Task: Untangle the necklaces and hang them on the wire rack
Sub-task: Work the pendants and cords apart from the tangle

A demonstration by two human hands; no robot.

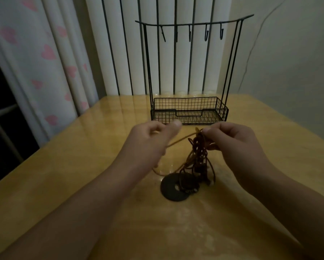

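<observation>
My right hand point(230, 139) pinches the top of the tangled cords point(198, 156), and my left hand point(153, 139) has its grip closed on one tan strand point(178, 141) drawn out sideways. I'd draw that strand out slowly, keeping the knot slack so it doesn't cinch. The tangle hangs upright above the counter point(251, 212), its dark disc pendant point(173, 188) lying flat below, short of the rack point(189, 111) with bare hooks.

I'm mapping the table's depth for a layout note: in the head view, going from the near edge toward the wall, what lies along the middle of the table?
Dark round disc pendant → tangled brown cord necklaces → black wire rack with basket base and hooks → white vertical-ribbed wall panel.
</observation>
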